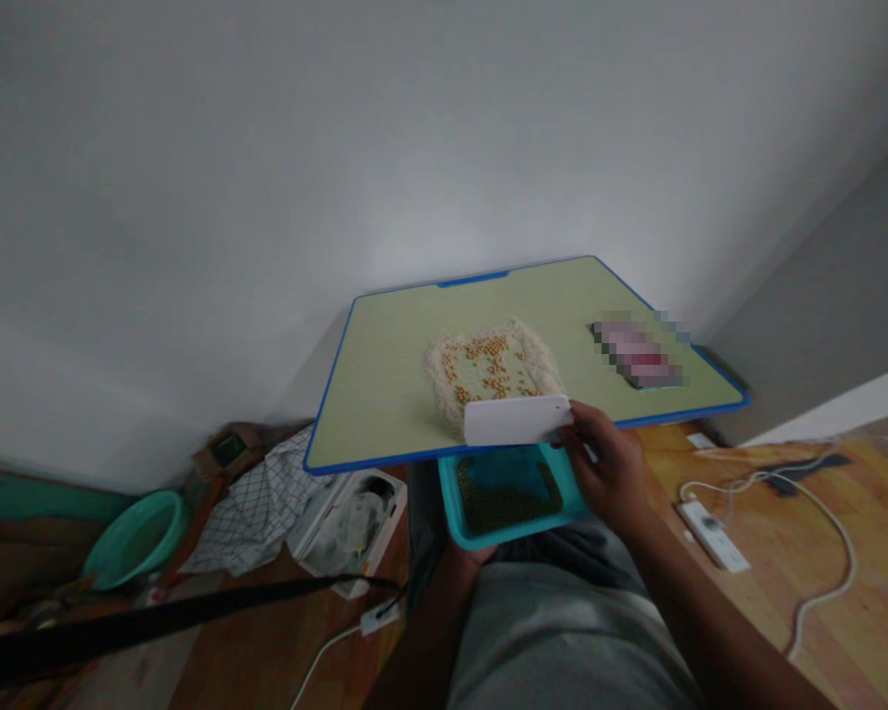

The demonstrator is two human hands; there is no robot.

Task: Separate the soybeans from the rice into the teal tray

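A white rectangular card is pinched at its right end by my right hand; it stands over the near edge of the table. Just beyond it lie pale rice-like grains heaped in a rough square outline, with yellow-orange beans scattered inside. Below the table edge, my left hand supports a teal plastic container from underneath, its fingers mostly hidden. Small dark green beans cover much of the container's bottom.
The folding table has a pale green top and blue rim, against the wall. A pixelated flat object lies at its right. On the floor are a power strip with white cables, a green basin, a checked cloth and an open box.
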